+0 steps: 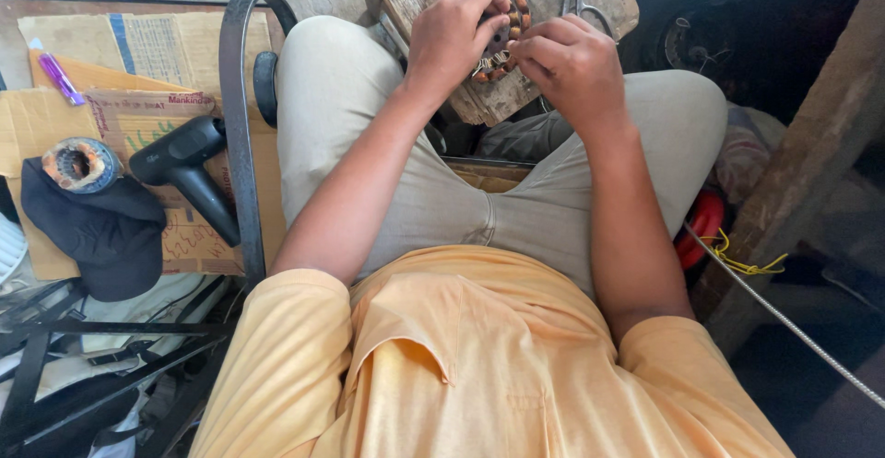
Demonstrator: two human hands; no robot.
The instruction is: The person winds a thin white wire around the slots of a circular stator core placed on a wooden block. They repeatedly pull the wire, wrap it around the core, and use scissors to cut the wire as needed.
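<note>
While left hand [454, 36] grips the copper-wound stator [502, 29] on a wooden block [489, 99], right hand [570, 60] pinches its winding; wire may snap if overpulled.

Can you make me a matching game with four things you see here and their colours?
Things:
1. pen
2. hair dryer
3. shirt
4. trousers

Colours:
A. beige
B. purple
C. yellow-orange
D. black

Pairs: 1-B, 2-D, 3-C, 4-A
</note>
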